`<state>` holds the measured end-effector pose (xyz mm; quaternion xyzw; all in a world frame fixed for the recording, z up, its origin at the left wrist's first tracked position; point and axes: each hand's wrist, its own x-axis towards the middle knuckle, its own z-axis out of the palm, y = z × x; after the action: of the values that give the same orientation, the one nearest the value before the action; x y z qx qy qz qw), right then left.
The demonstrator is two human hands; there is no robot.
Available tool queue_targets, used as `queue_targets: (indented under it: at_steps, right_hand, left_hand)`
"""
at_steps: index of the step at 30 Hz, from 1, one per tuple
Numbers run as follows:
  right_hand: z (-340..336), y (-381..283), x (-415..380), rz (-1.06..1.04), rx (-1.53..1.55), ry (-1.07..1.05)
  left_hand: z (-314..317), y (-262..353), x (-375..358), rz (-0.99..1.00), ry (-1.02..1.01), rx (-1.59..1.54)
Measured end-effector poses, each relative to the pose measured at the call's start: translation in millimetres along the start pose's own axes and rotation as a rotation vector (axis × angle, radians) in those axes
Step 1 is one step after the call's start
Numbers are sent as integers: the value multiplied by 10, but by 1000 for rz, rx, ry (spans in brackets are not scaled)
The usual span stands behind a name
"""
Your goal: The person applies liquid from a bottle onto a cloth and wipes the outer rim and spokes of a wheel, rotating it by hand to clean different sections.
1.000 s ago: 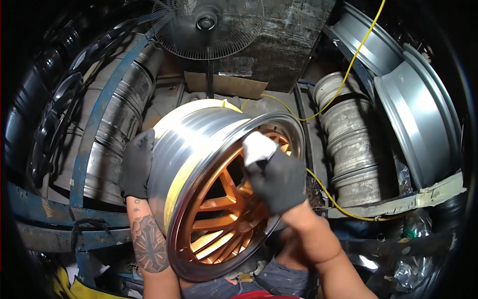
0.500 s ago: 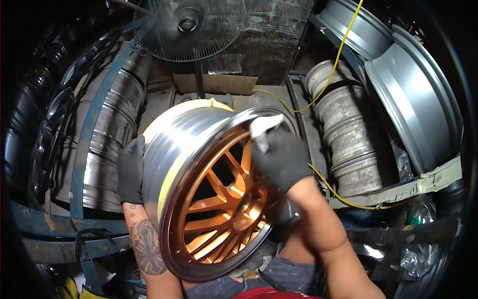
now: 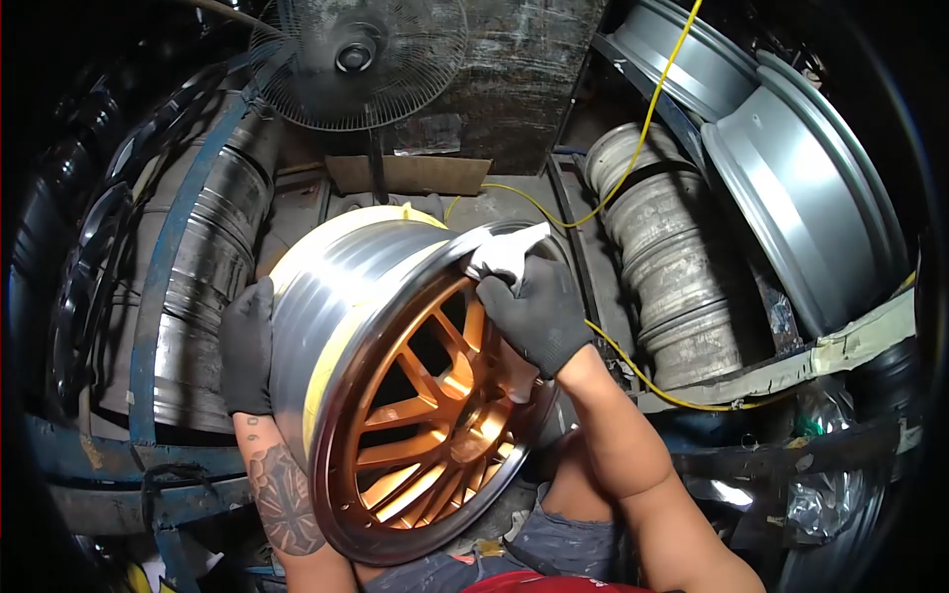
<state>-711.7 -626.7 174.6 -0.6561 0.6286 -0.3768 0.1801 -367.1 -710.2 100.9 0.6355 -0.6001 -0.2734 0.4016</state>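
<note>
A wheel rim (image 3: 465, 435) with copper-coloured spokes and a polished lip leans tilted over my lap. Yellow masking tape (image 3: 321, 374) runs along its silver barrel (image 3: 341, 267). Against the barrel's left side, my left hand (image 3: 247, 346) in a dark glove steadies the rim, its fingers partly hidden. My right hand (image 3: 542, 314), also gloved, pinches a white cloth (image 3: 502, 253) on the upper edge of the lip.
A fan (image 3: 356, 59) stands at the back beside a dark panel. Bare rims are stacked on the left (image 3: 198, 326) and right (image 3: 672, 257). Larger silver rims (image 3: 806, 188) sit at far right. A yellow hose (image 3: 647, 128) trails behind the wheel. Blue metal frames (image 3: 163, 267) flank both sides.
My right hand, blurred earlier, has shifted slightly with the cloth along the upper lip and shows sharply. My left hand keeps its place on the barrel. The whole view has shifted a little.
</note>
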Motion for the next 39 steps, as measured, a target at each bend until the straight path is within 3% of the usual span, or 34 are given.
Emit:
queue_targets:
  at_steps: [2, 4, 5, 7, 8, 10, 11, 12, 13, 15, 16, 18, 19, 22, 24, 26, 28, 31, 32, 36, 39]
  right_hand:
    - [123, -215, -276, -127, -219, 11]
    - [347, -290, -429, -390, 34, 122]
    - [229, -245, -401, -256, 44, -12]
    - [-56, -28, -202, -104, -291, -124]
    - [80, 112, -136, -30, -170, 16]
    - [144, -294, -342, -158, -157, 27]
    - [307, -339, -372, -379, -17, 64]
    - [354, -367, -412, -444, 32, 20]
    - [224, -315, -402, -179, 78, -134]
    - [-52, -91, -171, -10, -206, -146]
    - [97, 114, -88, -116, -239, 37]
    - [280, -236, -289, -252, -311, 135]
    - [355, -301, -390, -410, -180, 103]
    - [196, -216, -351, -218, 64, -90]
    - [37, -183, -131, -244, -286, -94]
    - [298, -491, -385, -353, -173, 152]
    - [385, -635, -654, -494, -266, -206]
    - [235, -395, -426, -567, -116, 29]
    - [134, -320, -365, -379, -252, -72]
    - [605, -548, -816, -404, -297, -73]
    - [389, -345, -465, -528, -116, 28]
  left_hand:
    - [-42, 90, -36, -13, 5, 11]
    - [-1, 102, -58, -20, -11, -8]
    - [5, 77, -33, -13, -21, -27]
    - [-43, 19, -2, 6, -15, -11]
    - [-18, -5, 7, 16, 4, 7]
    - [5, -31, 28, 16, 22, -18]
    - [3, -58, 25, 5, 9, -51]
    - [5, -82, 19, -4, -8, -78]
    - [20, -98, 26, 20, -1, -66]
    - [10, -94, 37, 67, 17, -33]
    - [-20, -77, 10, 44, 8, 6]
    - [-16, 10, 7, 1, 9, 57]
    - [7, 24, -7, -6, 6, 26]
    - [-14, 66, -18, 0, -2, -4]
    - [4, 57, -11, 20, 19, 7]
    - [22, -12, 52, 46, 63, 28]
    - [7, -55, 35, 3, 26, 58]
    - [14, 63, -7, 19, 16, 24]
    - [-10, 62, 4, 27, 16, 22]
    - [21, 19, -6, 40, 43, 33]
    - [8, 45, 10, 59, 27, 7]
